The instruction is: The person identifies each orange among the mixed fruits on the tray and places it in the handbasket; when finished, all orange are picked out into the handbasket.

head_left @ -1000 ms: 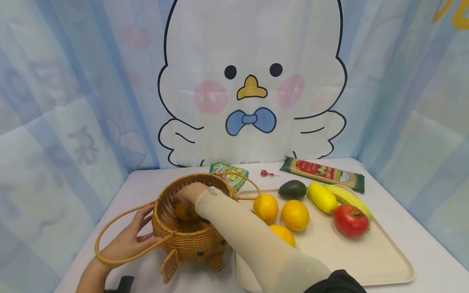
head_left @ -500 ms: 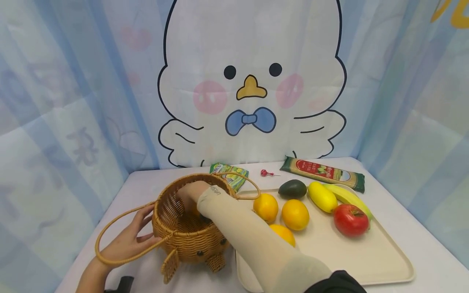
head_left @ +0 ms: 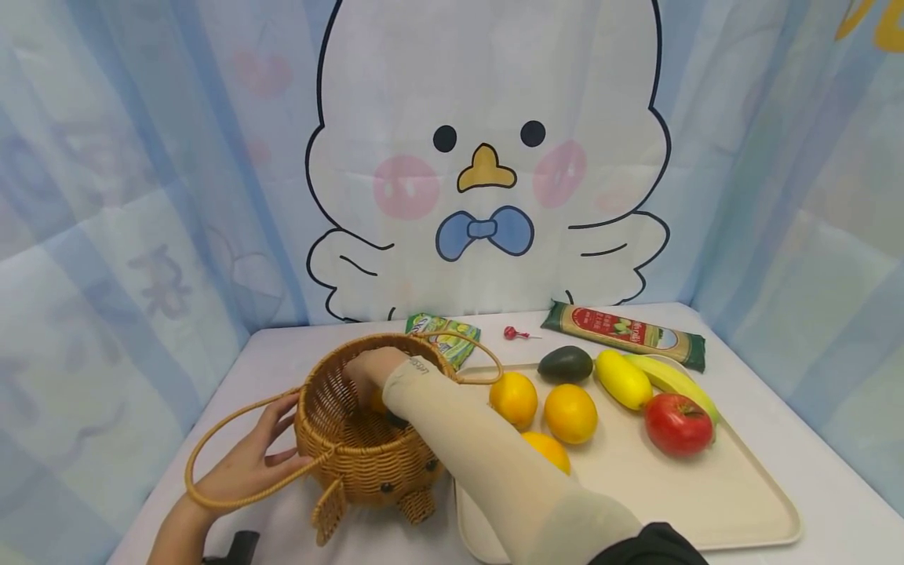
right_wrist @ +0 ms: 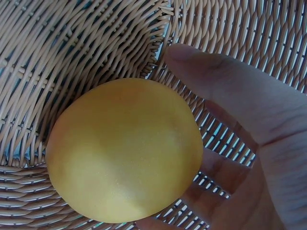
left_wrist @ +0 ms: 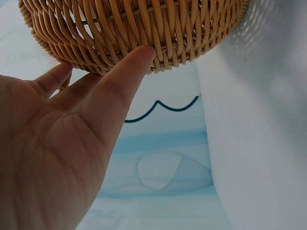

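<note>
A brown wicker basket with an animal face and two loop handles stands left of centre. My left hand lies against its left side, one handle looping over the wrist. Seen from the left wrist, the thumb is straight along the woven wall. Down inside the basket is my right hand, its fingers mostly hidden by the arm. The right wrist view has an orange at the bottom of the weave. My right thumb is spread away from the orange, while the other fingers extend beside and partly behind it.
A cream tray on the right bears several oranges, an avocado, a yellow oval fruit, a banana and a red apple. Behind are a green packet, a lollipop and a long noodle-like pack.
My right hand has gone slightly deeper into the basket, and the orange there has sunk mostly out of the head view. My left hand and the basket stay as they were.
</note>
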The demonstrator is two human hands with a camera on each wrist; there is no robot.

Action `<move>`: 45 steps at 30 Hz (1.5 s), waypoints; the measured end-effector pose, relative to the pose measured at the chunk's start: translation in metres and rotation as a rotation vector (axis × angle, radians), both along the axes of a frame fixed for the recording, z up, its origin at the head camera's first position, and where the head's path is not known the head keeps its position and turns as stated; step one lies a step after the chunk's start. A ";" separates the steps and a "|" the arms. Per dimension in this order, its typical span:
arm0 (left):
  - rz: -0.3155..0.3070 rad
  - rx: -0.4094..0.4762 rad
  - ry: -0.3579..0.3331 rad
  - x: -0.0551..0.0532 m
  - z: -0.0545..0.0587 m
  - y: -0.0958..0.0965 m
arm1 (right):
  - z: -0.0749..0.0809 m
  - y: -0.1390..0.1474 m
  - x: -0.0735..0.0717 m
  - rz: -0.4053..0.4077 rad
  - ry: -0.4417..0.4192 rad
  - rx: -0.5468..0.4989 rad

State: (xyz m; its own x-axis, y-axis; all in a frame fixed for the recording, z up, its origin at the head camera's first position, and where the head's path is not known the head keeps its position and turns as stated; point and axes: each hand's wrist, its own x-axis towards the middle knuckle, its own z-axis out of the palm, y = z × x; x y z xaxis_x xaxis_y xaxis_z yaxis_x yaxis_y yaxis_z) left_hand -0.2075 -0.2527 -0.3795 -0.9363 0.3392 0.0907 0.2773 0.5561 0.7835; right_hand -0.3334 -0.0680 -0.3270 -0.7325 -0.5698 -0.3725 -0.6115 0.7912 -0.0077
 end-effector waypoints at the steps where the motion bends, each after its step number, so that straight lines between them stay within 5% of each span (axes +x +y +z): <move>1: -0.002 0.002 0.000 0.000 0.000 0.000 | 0.000 0.000 0.000 -0.007 -0.003 -0.004; 12: -0.005 0.005 -0.016 0.002 0.000 0.002 | 0.000 -0.001 -0.006 0.053 -0.003 0.027; 30: -0.017 0.017 -0.010 0.002 0.001 0.002 | 0.017 0.019 -0.011 0.109 -0.051 -0.085; 40: 0.022 0.006 -0.031 0.002 0.002 0.005 | 0.034 0.039 -0.006 0.200 -0.065 -0.245; 45: 0.040 0.001 -0.029 0.002 0.001 0.006 | 0.048 0.052 0.002 0.180 -0.099 -0.308</move>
